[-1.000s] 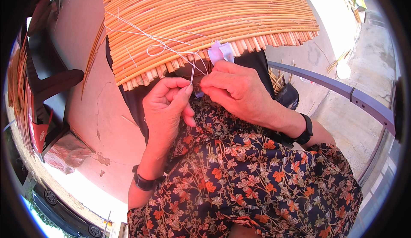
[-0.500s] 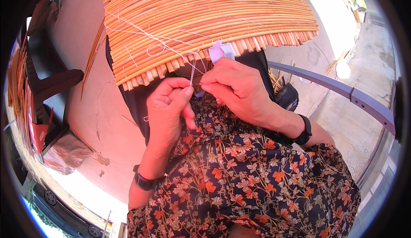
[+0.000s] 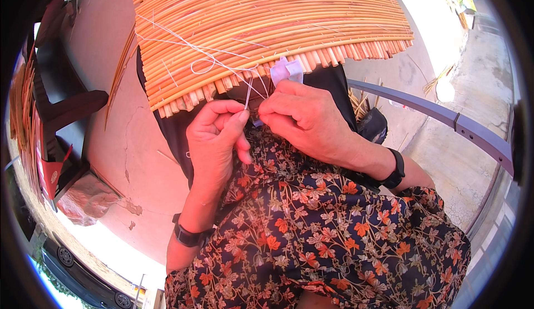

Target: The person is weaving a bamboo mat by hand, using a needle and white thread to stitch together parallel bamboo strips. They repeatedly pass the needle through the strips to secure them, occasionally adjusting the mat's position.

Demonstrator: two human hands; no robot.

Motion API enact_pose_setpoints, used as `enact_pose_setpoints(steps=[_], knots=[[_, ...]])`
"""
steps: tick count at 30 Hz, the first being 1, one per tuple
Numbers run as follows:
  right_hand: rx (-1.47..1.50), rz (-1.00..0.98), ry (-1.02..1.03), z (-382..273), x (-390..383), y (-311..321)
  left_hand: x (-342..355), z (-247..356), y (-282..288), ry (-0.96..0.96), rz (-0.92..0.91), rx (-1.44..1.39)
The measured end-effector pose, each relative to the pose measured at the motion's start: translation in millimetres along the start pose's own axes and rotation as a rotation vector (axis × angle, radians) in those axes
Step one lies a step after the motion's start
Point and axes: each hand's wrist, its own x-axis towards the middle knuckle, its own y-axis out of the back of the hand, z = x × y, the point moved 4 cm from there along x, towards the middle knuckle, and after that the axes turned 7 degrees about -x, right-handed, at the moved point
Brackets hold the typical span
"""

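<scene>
A mat of thin orange-tan reeds (image 3: pixel 272 17), stitched together side by side, lies across my lap with its cut ends toward me. White thread (image 3: pixel 207 52) trails loosely over it, with a small loop near the left. Below the near edge, my left hand (image 3: pixel 216 134) pinches strands of this thread between thumb and forefinger. Close beside it, my right hand (image 3: pixel 311 121) is closed in a pinch, with thread running to its fingertips, which are partly hidden. A pale purple scrap of cloth (image 3: pixel 287 72) sits at the mat's edge just above my right fingers.
On the left stands a dark chair (image 3: pixel 69 109) on the pinkish floor, near a reddish stone (image 3: pixel 88 198). A grey curved bar (image 3: pixel 434 103) crosses at the right. Cut reeds (image 3: pixel 360 106) stick out beside a black bag (image 3: pixel 372 126). A dark car (image 3: pixel 83 275) is at lower left.
My two hands have shifted slightly, the left a little to the left, the right fingers a little lower. Both keep their pinch; the mat has stayed in place.
</scene>
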Motion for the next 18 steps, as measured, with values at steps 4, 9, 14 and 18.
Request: enact_pose_setpoints(steps=[4, 9, 14, 18], knots=[[-0.008, -0.005, -0.007, -0.4, -0.2, -0.1, -0.6, 1.1, -0.7, -0.014, 0.009, 0.024], [0.001, 0.015, -0.003, 0.5, -1.1, -1.1, -0.9, 0.8, 0.1, -0.012, 0.012, 0.042], [0.013, 0.042, 0.027, 1.5, -1.8, -3.9, -0.9, 2.3, -1.2, 0.009, -0.005, 0.041], [0.127, 0.02, -0.003, 2.4, -2.3, -6.9, -1.6, 3.4, -2.6, 0.026, -0.021, 0.014]])
